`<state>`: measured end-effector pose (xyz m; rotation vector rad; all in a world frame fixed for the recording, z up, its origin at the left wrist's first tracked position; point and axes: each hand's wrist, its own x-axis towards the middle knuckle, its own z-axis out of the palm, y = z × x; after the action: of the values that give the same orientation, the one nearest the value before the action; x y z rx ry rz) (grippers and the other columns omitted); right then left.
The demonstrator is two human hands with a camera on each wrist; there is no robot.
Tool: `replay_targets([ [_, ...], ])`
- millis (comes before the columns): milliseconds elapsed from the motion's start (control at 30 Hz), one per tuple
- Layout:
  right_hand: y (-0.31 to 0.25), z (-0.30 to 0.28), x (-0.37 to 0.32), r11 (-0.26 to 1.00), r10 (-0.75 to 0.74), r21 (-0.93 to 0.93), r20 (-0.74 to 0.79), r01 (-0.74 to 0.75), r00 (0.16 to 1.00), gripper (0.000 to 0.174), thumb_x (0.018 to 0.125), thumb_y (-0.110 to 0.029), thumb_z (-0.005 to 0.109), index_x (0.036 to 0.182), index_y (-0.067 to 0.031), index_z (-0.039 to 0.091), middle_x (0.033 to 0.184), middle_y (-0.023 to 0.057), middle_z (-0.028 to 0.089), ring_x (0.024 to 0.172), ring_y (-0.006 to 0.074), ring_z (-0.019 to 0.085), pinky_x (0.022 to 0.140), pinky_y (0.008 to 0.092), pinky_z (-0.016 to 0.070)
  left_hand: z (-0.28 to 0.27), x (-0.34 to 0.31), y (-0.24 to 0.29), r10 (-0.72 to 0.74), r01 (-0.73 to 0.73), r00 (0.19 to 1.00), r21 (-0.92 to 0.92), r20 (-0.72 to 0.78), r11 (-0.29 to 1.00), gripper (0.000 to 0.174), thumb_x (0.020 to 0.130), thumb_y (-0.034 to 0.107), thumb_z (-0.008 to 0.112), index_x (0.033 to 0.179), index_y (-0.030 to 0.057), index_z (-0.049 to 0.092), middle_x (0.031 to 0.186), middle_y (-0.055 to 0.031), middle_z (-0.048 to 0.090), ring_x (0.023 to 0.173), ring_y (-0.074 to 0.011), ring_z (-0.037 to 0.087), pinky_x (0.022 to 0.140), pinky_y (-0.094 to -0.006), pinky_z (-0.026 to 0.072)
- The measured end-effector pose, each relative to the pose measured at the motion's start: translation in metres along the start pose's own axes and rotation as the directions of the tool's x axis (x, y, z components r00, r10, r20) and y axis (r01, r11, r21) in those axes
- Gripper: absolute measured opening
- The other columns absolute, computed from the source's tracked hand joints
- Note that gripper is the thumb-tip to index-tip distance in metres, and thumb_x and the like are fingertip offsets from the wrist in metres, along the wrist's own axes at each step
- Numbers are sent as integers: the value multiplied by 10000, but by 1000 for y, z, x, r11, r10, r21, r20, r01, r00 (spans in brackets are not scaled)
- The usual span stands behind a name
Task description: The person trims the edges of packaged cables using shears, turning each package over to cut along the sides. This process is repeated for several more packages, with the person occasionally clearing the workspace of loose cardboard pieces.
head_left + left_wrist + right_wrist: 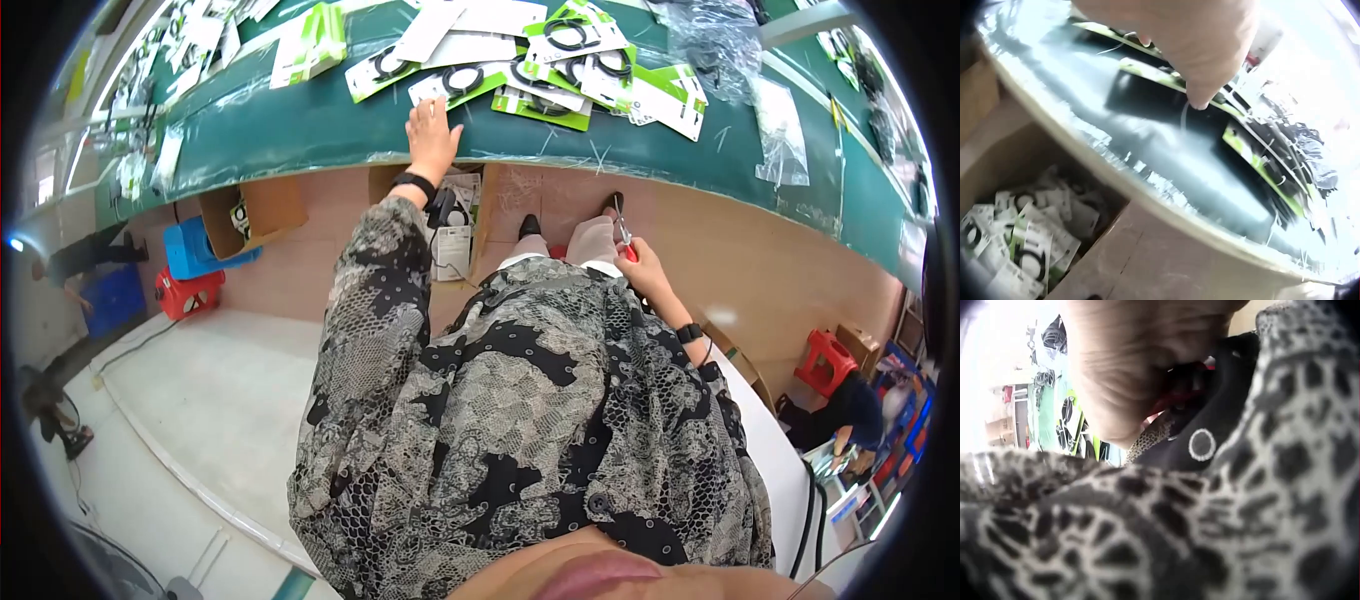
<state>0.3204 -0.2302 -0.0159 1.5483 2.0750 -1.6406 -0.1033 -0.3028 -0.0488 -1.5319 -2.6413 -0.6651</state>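
Note:
My left hand (432, 128) lies flat with straight fingers on the near edge of the green table (300, 130), holding nothing. Its fingertips (1197, 100) touch down just short of a green-and-white card pack with a black cable ring (458, 84). More such packs (590, 75) are spread across the table behind it. My right hand (643, 268) is low beside my knee and grips red-handled scissors (622, 232) with the blades pointing up. In the right wrist view the hand (1129, 375) is curled round the red handle (1169, 400), pressed close to my patterned garment (1210, 537).
Under the table stands an open cardboard box (997, 162) filled with several packed cables (1022, 240). Another cardboard box (250, 215), a blue crate (195, 250) and a red crate (185, 292) sit at left. Clear plastic bags (720, 45) lie at the table's right. A red stool (825, 360) stands at right.

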Motion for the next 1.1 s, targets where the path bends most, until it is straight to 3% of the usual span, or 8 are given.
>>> replay_targets([
  [167, 11, -16, -12, 991, 86, 104, -40, -81, 995, 351, 770, -211, 640, 1045, -12, 551, 897, 130, 606, 839, 232, 581, 789, 338, 456, 45, 55, -20, 107, -177, 969, 321, 223, 930, 467, 741, 178, 725, 1153, 70, 533, 1190, -147, 503, 1131, -378, 463, 929, -504, 432],
  [333, 6, -19, -12, 986, 31, 165, -59, -21, 998, 317, 809, -157, 655, 1078, -25, 549, 863, 41, 566, 793, 143, 533, 742, 307, 461, 9, 58, -14, 119, -257, 876, 242, 468, 936, 348, 817, 153, 670, 1126, 65, 537, 1145, -111, 542, 1104, -323, 527, 894, -467, 490],
  [367, -2, -19, -10, 986, 33, 167, -55, -24, 998, 317, 809, -157, 655, 1078, -25, 549, 863, 41, 566, 793, 143, 533, 742, 307, 461, -11, 53, -1, 8, 28, 833, -57, 553, 998, 342, 841, 151, 650, 1149, 59, 530, 1148, -104, 551, 1097, -299, 545, 890, -440, 500],
  [433, -25, -18, -9, 980, -143, 119, -132, 159, 981, 347, 810, -175, 661, 1099, -21, 545, 881, 59, 570, 813, 163, 546, 757, 318, 462, -48, 35, 26, -71, 624, 649, -476, 757, 620, 332, 891, 147, 609, 1193, 46, 515, 1153, -92, 568, 1082, -251, 581, 881, -386, 522],
  [467, -37, -18, -8, 965, -229, 88, -164, 246, 959, 362, 811, -184, 664, 1109, -19, 543, 890, 68, 572, 822, 173, 553, 765, 323, 462, -61, 22, 35, -77, 631, 645, -473, 760, 615, 332, 891, 147, 609, 1193, 46, 515, 1153, -92, 568, 1082, -251, 581, 881, -386, 522],
  [533, -69, -24, -7, 949, -311, -3, -161, 314, 937, 395, 803, -192, 676, 1129, -19, 535, 908, 90, 579, 836, 208, 565, 775, 335, 464, -80, -4, 54, 177, 778, 628, -616, 758, -121, 392, 923, 163, 590, 1265, 15, 468, 1197, -96, 560, 1072, -191, 594, 906, -341, 518],
  [667, -103, -30, 1, 824, -538, -314, -175, 471, 824, 461, 770, -209, 710, 1148, -23, 521, 941, 144, 590, 859, 300, 581, 783, 371, 466, -102, -47, 105, 220, 715, 695, -623, 685, -316, 474, 904, 140, 618, 1312, -5, 425, 1212, -97, 553, 1086, -190, 584, 931, -351, 508],
  [1100, -122, -38, -19, 737, -605, -510, -206, 443, 769, 454, 717, -158, 711, 1118, -40, 535, 914, 140, 589, 858, 330, 573, 752, 416, 462, -111, -81, 159, 296, 708, 697, -691, 653, -144, 387, 926, 108, 574, 1282, 8, 459, 1207, -85, 555, 1107, -174, 568, 960, -340, 490],
])
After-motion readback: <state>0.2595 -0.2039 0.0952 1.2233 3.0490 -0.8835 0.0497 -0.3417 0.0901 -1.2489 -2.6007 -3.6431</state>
